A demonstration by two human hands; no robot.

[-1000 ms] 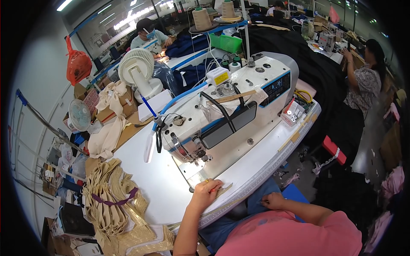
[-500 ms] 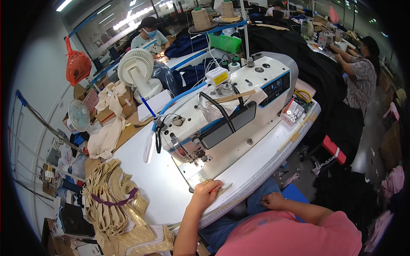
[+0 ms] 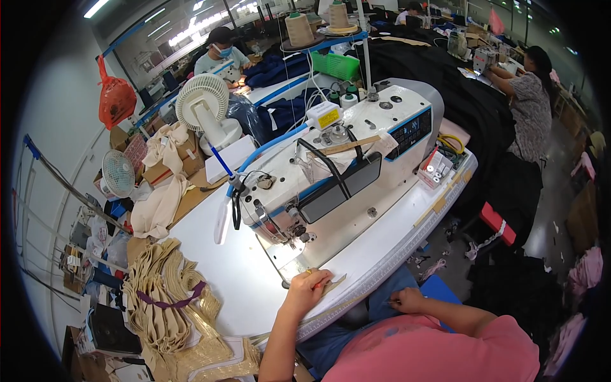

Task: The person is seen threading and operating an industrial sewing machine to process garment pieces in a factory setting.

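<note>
Nothing has shifted: our left hand (image 3: 307, 288) still presses flat on a beige fabric piece (image 3: 333, 284) beside the sewing machine (image 3: 331, 172); our right hand (image 3: 406, 299) rests curled in our lap.

Co-worker at far right (image 3: 531, 95) drew arms in, now stands more upright; hands unmoved.

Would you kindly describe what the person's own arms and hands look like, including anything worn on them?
Both forearms are bare, with no gloves, watch or bracelet that I can make out. The left hand appears to carry a small ring on one finger, though it is too small to be sure. The right hand shows no jewellery. The arms come out of a pink short-sleeved top.
</note>
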